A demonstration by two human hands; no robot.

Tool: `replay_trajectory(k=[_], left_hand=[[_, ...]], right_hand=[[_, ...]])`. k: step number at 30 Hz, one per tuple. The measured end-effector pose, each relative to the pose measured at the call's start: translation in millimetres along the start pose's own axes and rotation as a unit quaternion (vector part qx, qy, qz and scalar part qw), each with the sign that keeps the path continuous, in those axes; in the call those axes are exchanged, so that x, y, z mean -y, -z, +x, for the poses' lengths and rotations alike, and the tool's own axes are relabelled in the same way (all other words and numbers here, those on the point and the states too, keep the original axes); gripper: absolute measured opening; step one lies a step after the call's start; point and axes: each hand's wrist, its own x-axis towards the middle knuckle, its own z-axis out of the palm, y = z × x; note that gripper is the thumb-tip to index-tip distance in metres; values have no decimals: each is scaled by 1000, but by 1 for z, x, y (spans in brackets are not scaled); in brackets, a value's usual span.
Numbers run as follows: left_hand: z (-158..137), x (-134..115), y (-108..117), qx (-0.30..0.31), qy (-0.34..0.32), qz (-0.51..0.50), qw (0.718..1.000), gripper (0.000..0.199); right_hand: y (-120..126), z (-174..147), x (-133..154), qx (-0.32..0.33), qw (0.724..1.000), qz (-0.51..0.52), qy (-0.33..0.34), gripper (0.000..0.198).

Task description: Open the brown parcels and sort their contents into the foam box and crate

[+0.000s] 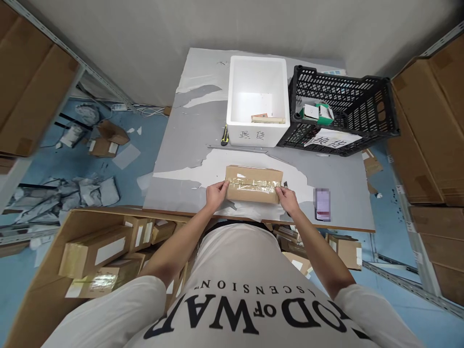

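A brown cardboard box (253, 195), sealed along its top with shiny clear tape, is held near the front edge of the table. My left hand (216, 194) grips its left end, thumb and fingers closed on the edge. At the opposite end my right hand (287, 199) is closed on the right edge in the same way. Something small and dark shows by the right fingers, too hidden to name. Beyond the box, a yellow and black utility knife (225, 136) lies beside the white foam box (258, 134).
Small packets lie inside the foam box. A black plastic crate (373, 111) with green and white cartons (311, 112) stands to its right. On the right of the grey table (174, 193) lies a phone (322, 205). A large carton (43, 309) of parcels stands at lower left.
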Motion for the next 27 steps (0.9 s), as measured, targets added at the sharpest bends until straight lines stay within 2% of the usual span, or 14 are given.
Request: replay_trajectory(k=[7,11,15,18,20,22,25,27], left_hand=[[27,-14,1,2,27,48,998,44],[25,-13,0,31,-3,18,999,40],[15,-8,-5,36,-29,-10,999,45],[9,-4,-11,-11,-30,6,999,60],[4,-4,-16,-45,-66,34,996,62],[-2,-8,-20,-56,-134,78,986,57],[-14,-15,-25,-5,-253,174,952,50],[-22,-20,-28,46,-314,230,920,48]], right_hand=[[11,27,14,24,997,-51,-43,53],[11,36,13,34,997,-33,-62,53],[8,32,-8,18,997,39,-58,57],[2,16,-37,-51,993,-6,-106,54],[-4,4,-56,-55,982,-93,-157,48],[-13,-6,-72,-16,966,-167,-198,49],[-24,-13,-84,21,951,-215,-221,48],[-26,-13,-87,30,953,-210,-217,43]])
